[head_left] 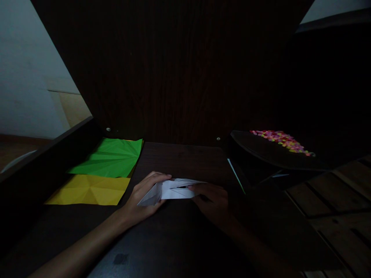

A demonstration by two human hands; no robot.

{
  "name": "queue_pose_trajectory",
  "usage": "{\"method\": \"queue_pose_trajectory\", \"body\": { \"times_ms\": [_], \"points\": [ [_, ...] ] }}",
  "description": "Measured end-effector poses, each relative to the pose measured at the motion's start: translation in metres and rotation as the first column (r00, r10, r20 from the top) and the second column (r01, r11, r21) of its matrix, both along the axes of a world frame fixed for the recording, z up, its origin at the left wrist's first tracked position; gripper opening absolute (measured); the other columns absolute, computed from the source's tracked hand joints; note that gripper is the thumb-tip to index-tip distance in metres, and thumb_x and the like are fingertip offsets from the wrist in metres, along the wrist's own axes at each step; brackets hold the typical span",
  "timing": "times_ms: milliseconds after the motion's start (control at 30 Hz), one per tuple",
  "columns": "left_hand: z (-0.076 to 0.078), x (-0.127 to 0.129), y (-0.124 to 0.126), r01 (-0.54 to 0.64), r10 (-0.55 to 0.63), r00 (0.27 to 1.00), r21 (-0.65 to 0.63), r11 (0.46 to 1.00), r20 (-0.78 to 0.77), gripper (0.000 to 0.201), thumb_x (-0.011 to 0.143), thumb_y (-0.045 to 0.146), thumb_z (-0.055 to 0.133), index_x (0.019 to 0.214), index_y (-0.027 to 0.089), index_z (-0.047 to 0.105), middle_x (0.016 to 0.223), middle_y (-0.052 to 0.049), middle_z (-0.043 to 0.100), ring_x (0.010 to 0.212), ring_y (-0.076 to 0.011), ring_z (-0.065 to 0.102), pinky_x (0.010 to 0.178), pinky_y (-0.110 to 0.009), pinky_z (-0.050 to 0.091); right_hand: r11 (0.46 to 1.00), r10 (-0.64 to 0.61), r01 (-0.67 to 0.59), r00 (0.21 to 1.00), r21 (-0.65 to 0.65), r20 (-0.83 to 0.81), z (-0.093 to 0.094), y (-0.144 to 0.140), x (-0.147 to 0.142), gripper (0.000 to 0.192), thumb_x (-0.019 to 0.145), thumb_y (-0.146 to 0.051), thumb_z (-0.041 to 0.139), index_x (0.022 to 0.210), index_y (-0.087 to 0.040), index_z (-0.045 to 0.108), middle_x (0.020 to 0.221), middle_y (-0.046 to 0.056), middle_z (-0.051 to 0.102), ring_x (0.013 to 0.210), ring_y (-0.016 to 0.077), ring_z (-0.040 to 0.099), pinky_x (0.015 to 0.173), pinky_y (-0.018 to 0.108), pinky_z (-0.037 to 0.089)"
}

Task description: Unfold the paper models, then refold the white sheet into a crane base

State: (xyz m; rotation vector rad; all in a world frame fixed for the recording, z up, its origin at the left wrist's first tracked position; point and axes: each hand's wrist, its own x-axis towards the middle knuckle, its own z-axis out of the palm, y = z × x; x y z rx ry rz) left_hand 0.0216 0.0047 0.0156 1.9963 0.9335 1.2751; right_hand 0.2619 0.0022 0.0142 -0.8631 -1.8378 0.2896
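Lying flat on the dark tabletop point(179, 239), the folded white paper point(171, 191) runs its long axis left to right between both hands: the left hand point(146, 197) pinches its left end, the right hand point(211, 200) presses fingertips on its right end, equally near.

A dim room at home, likely. A dark wooden desk point(179, 154) holds creased green paper point(111, 158) at left. Wooden plank flooring point(333, 197) shows lower right.

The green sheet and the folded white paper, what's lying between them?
Head view: only bare dark table separates the green sheet from the folded white paper; the yellow sheet sits aside.
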Motion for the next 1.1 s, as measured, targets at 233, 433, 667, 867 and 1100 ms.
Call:
{"method": "queue_pose_trajectory", "body": {
  "times_ms": [233, 433, 667, 867, 1100],
  "points": [
    [0.007, 0.003, 0.0, -0.106, 0.11, 0.992, -0.059, 0.993, 0.064, 0.051, 0.067, 0.013, 0.08, 0.115, 0.026, 0.069, 0.107, -0.006, 0.072, 0.098, -0.0267, 0.065, 0.09, -0.038, 0.05, 0.985, -0.154, 0.142, 0.98, -0.095, -0.126, -0.006, 0.0, 0.003, 0.017, 0.074, -0.015, 0.072, 0.087, -0.027, 0.072, 0.083, 0.002, 0.077, 0.074, 0.0226, 0.074, 0.074, 0.037, 0.061],
    [0.01, 0.005, 0.002, -0.139, 0.154, 0.981, -0.126, 0.982, 0.12, 0.048, 0.063, 0.014, 0.083, 0.108, 0.025, 0.071, 0.105, -0.006, 0.072, 0.1, -0.0283, 0.065, 0.096, -0.042, 0.048, 0.949, -0.211, 0.115, 0.923, -0.292, -0.322, -0.002, 0.002, 0.001, 0.038, 0.069, -0.021, 0.079, 0.103, -0.024, 0.063, 0.071, -0.001, 0.073, 0.061, 0.0186, 0.07, 0.059, 0.03, 0.058],
    [0.005, 0.005, 0.002, -0.154, 0.165, 0.979, -0.098, 0.983, 0.116, 0.05, 0.063, 0.014, 0.084, 0.11, 0.026, 0.071, 0.109, -0.006, 0.072, 0.103, -0.028, 0.065, 0.105, -0.043, 0.041, 0.862, -0.12, -0.158, 0.859, -0.482, -0.497, 0.0, 0.006, 0.0, 0.025, 0.076, -0.03, 0.075, 0.096, -0.021, 0.065, 0.065, -0.002, 0.069, 0.042, 0.0124, 0.06, 0.04, 0.023, 0.049],
    [0.009, 0.005, -0.001, -0.175, 0.228, 0.955, -0.262, 0.949, 0.187, 0.057, 0.058, 0.015, 0.087, 0.111, 0.022, 0.069, 0.102, -0.007, 0.072, 0.093, -0.0275, 0.066, 0.09, -0.037, 0.049, 0.808, -0.114, -0.245, 0.826, -0.535, -0.551, -0.004, 0.009, 0.001, 0.024, 0.076, -0.039, 0.074, 0.09, -0.02, 0.066, 0.067, 0.0, 0.069, 0.039, 0.0114, 0.057, 0.037, 0.023, 0.045],
    [0.012, 0.008, -0.001, -0.183, 0.222, 0.959, -0.213, 0.96, 0.177, 0.057, 0.062, 0.015, 0.085, 0.115, 0.023, 0.065, 0.099, -0.005, 0.07, 0.089, -0.0248, 0.066, 0.084, -0.033, 0.05, 0.798, -0.092, -0.237, 0.861, -0.554, -0.501, 0.0, 0.011, 0.0, 0.024, 0.073, -0.037, 0.076, 0.088, -0.02, 0.066, 0.064, -0.002, 0.064, 0.041, 0.0111, 0.057, 0.037, 0.022, 0.045]
  ]
}}
